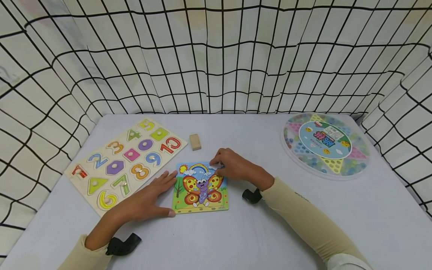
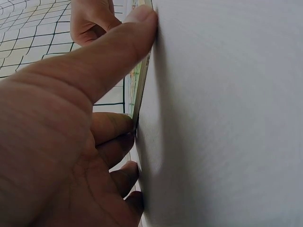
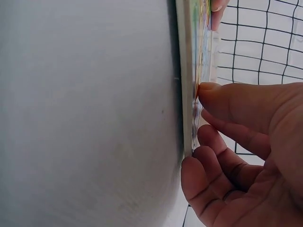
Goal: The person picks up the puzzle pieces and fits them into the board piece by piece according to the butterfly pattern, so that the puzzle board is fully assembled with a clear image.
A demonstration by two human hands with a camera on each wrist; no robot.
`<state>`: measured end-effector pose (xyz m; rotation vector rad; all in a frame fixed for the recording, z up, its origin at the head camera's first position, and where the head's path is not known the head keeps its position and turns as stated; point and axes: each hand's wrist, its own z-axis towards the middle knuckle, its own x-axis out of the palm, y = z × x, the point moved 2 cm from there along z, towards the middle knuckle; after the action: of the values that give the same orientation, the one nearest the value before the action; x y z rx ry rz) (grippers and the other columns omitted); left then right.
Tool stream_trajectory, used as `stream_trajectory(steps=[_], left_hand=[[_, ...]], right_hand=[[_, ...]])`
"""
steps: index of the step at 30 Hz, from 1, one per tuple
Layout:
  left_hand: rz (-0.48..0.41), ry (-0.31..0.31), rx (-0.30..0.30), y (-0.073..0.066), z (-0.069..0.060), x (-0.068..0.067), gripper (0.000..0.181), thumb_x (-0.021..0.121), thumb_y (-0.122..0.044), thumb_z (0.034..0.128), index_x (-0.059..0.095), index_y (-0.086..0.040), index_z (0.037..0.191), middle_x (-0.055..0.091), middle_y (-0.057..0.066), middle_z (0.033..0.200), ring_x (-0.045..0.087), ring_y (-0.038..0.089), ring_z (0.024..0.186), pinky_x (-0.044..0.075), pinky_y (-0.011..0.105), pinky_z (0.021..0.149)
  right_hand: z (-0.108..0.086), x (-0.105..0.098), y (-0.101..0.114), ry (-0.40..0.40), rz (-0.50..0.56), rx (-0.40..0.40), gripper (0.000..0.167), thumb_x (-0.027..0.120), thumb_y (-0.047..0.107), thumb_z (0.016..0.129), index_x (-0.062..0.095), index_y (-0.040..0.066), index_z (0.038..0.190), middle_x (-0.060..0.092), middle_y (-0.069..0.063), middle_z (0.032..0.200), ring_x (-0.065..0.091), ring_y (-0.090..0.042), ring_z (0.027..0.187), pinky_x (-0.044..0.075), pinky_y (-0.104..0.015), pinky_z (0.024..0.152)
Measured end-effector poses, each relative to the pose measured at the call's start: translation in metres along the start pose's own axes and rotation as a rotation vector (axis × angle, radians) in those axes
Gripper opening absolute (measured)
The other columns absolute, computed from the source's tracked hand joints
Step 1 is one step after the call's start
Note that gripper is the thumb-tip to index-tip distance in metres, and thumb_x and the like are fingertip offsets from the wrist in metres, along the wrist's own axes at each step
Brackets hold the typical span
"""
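A square picture puzzle (image 1: 200,187) with a butterfly, a rainbow and a sun lies flat on the table. My left hand (image 1: 148,197) braces its left side: the long fingers touch the upper left edge and the thumb rests at the lower left corner. Over the upper right corner is my right hand (image 1: 233,165), its fingers bent. In the right wrist view the right thumb (image 3: 213,94) touches the picture's surface, while other fingertips sit by the board's edge. Whether a loose piece is between thumb and index finger is hidden.
A wooden number-and-shape peg board (image 1: 126,161) lies left, close by the left hand. A small wooden block (image 1: 195,142) stands behind the puzzle. A round clear case of beads (image 1: 325,146) sits at the right. Black netting (image 1: 222,47) over white cloth surrounds the table.
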<state>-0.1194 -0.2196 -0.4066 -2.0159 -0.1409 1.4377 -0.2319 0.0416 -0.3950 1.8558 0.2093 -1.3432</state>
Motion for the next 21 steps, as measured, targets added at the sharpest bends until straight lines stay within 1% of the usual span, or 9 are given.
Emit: stream_trajectory(steps=[10,17,21], left_hand=[[0.012,0.013,0.004,-0.0005,0.0027,0.0002,0.101,0.078,-0.052,0.0752,0.029,-0.011,0.154,0.017,0.003,0.161,0.007,0.031,0.147,0.016,0.057,0.113],[0.036,0.022,0.033,-0.0035,0.0082,-0.0055,0.101,0.079,-0.051,0.0755,0.029,-0.009,0.153,0.017,0.005,0.161,0.007,0.033,0.147,0.017,0.059,0.113],[0.041,0.042,0.024,-0.0049,0.0076,-0.0075,0.100,0.079,-0.050,0.0763,0.030,-0.008,0.153,0.017,0.006,0.161,0.007,0.034,0.147,0.018,0.058,0.112]], right_hand=[[-0.0023,0.0008,-0.0009,0.003,-0.006,-0.003,0.031,0.073,0.012,0.088,0.071,0.007,0.119,0.058,-0.002,0.107,0.050,-0.014,0.096,0.046,-0.025,0.081],[-0.0039,-0.0030,-0.0023,0.001,-0.010,0.010,0.031,0.071,0.012,0.090,0.070,0.007,0.120,0.057,-0.002,0.107,0.051,-0.014,0.097,0.047,-0.026,0.082],[-0.0040,-0.0051,-0.0063,-0.010,0.014,-0.013,0.028,0.067,0.014,0.093,0.070,0.007,0.120,0.058,-0.001,0.107,0.052,-0.013,0.094,0.048,-0.025,0.080]])
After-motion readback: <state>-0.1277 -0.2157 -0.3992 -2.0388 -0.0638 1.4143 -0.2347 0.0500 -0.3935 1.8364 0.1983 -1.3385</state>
